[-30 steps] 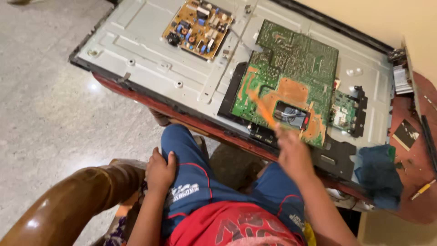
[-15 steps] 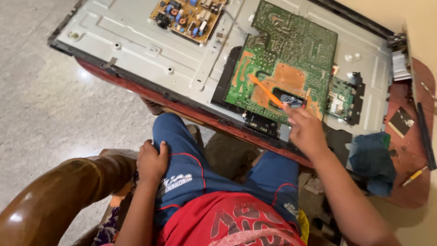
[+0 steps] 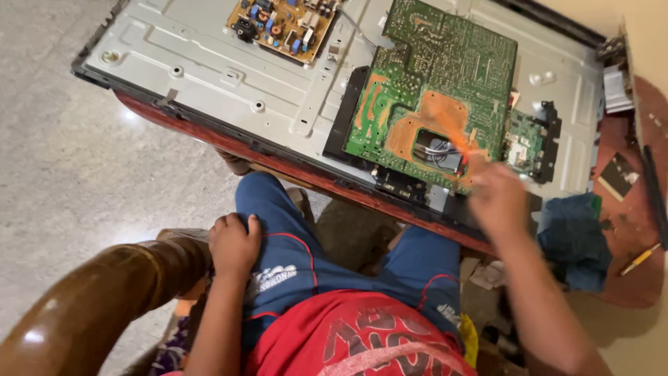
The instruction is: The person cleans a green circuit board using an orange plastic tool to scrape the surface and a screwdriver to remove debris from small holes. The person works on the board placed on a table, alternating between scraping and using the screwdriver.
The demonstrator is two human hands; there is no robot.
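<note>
The right hand [image 3: 497,198] grips an orange tool [image 3: 456,139], blurred, its tip over the green circuit board [image 3: 438,83]. The left hand [image 3: 233,244] rests on the thigh, well apart from the grip.

- A small tan circuit board [image 3: 282,24] with blue and black parts sits at the upper left of the grey metal back panel [image 3: 209,69].
- A small green board [image 3: 525,143] lies just right of the big one, in a black frame.
- A crumpled blue cloth [image 3: 574,240] rests on the reddish worktop [image 3: 630,278], at its right end.
- A yellow pencil [image 3: 640,259] lies near the cloth, further right.
- A black square piece [image 3: 619,174] lies above the pencil.
- A brown wooden chair arm [image 3: 97,299] curves at lower left.
- The speckled grey floor [image 3: 62,174] shows on the left.
</note>
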